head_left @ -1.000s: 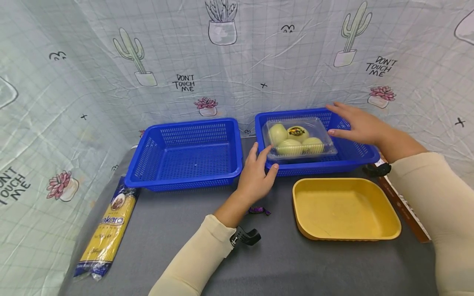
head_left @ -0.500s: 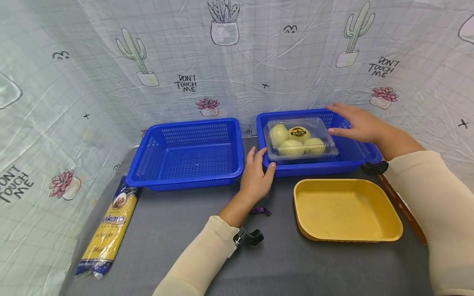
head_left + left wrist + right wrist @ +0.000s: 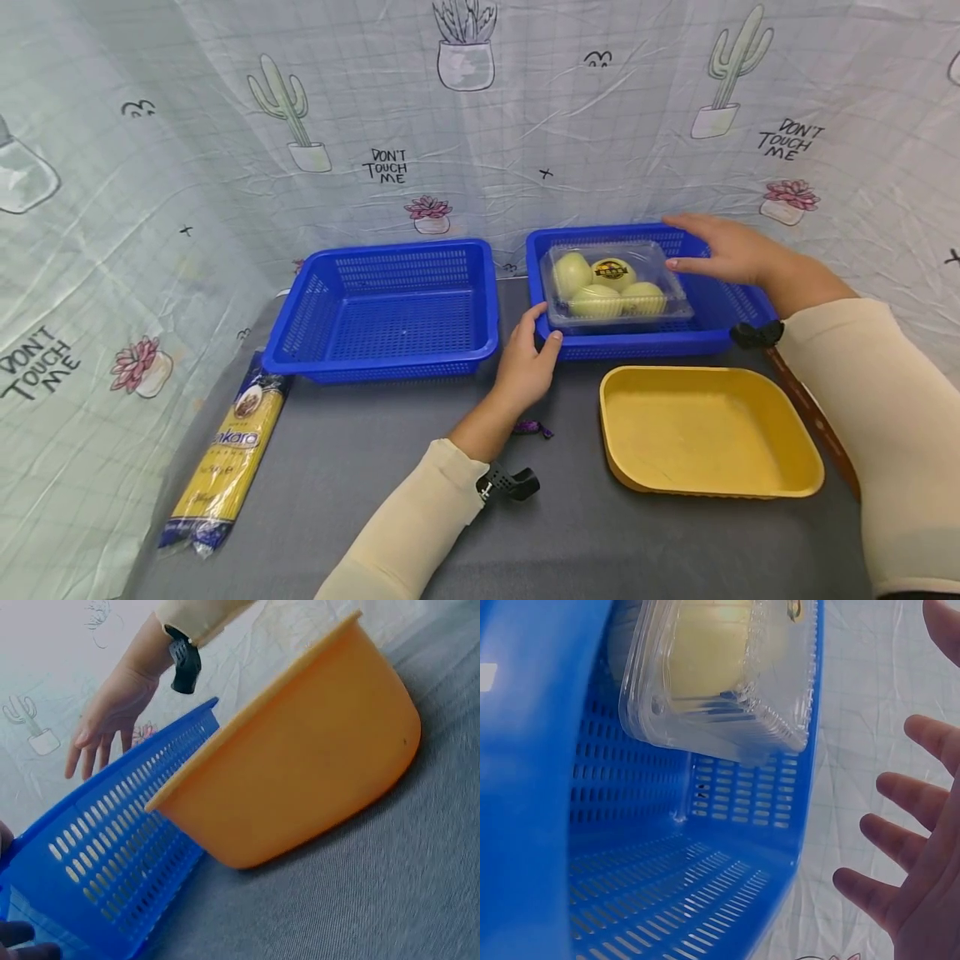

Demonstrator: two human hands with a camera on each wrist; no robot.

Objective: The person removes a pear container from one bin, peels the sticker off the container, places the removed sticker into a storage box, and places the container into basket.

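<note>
Grey desk point(image 3: 360, 500) carries 2 blue baskets: the left basket point(image 3: 386, 312) holds nothing, while the right basket point(image 3: 720, 321) at 1 o'clock holds the clear clamshell of 4 pale fruits point(image 3: 611, 283). Below it, at 4 o'clock, sits the yellow tray point(image 3: 708, 433). My left hand point(image 3: 525, 362) curls its fingers on the right basket's near-left corner; my right hand point(image 3: 731, 250) hovers over its far rim, fingers spread, gripping nothing. I judge the clamshell not yet lifted out.
</note>
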